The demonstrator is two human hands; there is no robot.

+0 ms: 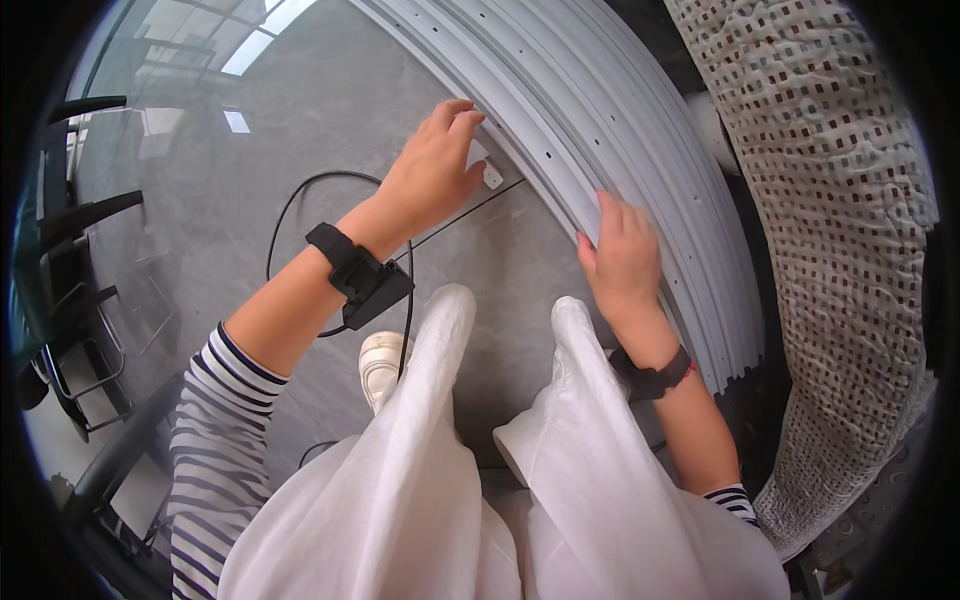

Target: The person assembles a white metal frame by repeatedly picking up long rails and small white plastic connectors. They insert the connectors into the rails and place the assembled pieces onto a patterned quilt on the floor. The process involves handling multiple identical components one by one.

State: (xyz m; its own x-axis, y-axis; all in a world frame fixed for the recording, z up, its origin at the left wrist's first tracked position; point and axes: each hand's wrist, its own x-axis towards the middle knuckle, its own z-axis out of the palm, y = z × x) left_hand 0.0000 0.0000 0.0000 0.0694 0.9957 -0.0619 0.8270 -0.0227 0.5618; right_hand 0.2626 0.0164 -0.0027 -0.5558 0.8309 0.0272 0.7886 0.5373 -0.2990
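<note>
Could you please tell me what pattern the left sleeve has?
The left sleeve has dark-and-white stripes, shown in the head view.

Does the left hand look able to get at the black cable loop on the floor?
Probably yes: nothing covers the upper curve of the black cable loop near the left hand, though the left forearm crosses over it lower down.

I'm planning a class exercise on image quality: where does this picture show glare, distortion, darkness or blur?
Head view: bright patches, probably window reflections, glare off the glossy grey floor at upper left; head view: the ribbed pale panels bow, and black closes in around the corners; head view: left hand and right hand show no strong blur.
</note>
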